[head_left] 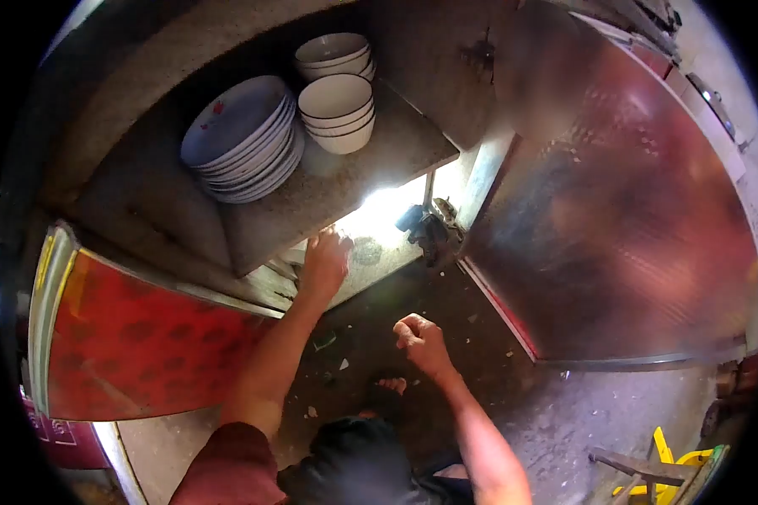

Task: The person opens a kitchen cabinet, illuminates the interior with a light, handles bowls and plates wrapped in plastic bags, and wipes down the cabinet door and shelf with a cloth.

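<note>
My left hand reaches into the brightly lit lower compartment of a cabinet, just under the front edge of the upper shelf. Glare washes out its fingertips, so whether they grip anything is unclear. My right hand hangs over the floor in front of the cabinet, its fingers curled closed; anything inside them is hidden. A dark, crumpled bundle lies at the right end of the lower compartment, apart from both hands.
On the upper shelf stand stacked plates and stacked bowls. A red door stands open at left, a glossy brown door at right. Small white scraps litter the floor. A yellow object sits lower right.
</note>
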Tool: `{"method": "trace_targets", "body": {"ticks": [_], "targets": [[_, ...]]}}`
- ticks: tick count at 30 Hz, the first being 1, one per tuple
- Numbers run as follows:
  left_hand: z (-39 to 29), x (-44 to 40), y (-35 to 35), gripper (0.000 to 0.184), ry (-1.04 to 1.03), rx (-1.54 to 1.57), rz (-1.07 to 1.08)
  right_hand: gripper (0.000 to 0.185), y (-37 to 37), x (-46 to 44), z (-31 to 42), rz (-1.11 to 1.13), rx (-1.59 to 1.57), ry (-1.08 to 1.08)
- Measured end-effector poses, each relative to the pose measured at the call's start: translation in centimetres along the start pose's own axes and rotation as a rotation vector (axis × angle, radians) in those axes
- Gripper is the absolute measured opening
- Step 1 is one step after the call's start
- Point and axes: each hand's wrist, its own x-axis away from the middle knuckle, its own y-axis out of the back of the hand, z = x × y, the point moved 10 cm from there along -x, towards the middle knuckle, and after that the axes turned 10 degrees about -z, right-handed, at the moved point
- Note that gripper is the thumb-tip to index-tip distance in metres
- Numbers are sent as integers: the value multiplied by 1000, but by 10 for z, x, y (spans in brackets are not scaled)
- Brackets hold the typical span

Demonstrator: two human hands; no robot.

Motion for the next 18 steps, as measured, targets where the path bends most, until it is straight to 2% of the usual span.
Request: {"method": "trace_targets", "body": {"ticks": [1, 4, 7, 10, 13, 16, 17, 18], "targets": [[-16, 8, 7, 20, -96, 5, 28, 15, 4, 2, -1, -15, -19, -12], [-30, 35, 16, 19, -127, 189, 102, 15, 14, 11, -3, -62, -74, -22], [-61, 52, 64, 17, -171, 375, -13, 15, 31, 32, 1, -157, -205, -149], [-93, 49, 136, 14, -103, 620, -100, 18, 44, 49, -2, -200, -224, -159], [-97, 33, 176, 7, 177, 898, -41, 35, 52, 46, 21, -319, -56, 212], [-83, 33, 179, 2, 735, 1464, 116, 56, 47, 87, 108, -348, 160, 532], [-88, 20, 199, 9, 750, 1630, 133, 53, 41, 101, 133, -280, 155, 541], [-87, 13, 214, 13, 770, 1698, 118, 47, 35, 112, 146, -199, -14, 483]]}}
